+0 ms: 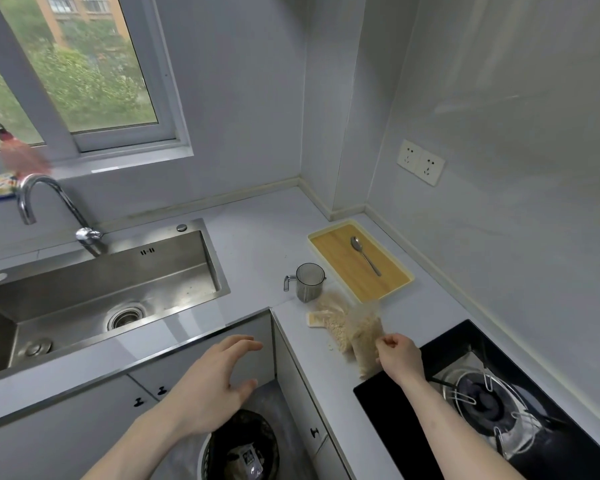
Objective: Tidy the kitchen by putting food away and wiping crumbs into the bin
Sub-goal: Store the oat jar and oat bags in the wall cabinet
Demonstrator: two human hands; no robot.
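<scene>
Beside the stove, oats litter the grey countertop.

No legible text, brand, number or sign in head view. Packet inside bin: dark printed patch on face, characters too small and blurred to read. Small tan card on counter beside spilled grain: print not resolvable. Wall sockets: pin slots only (no rating marks discernible).
</scene>
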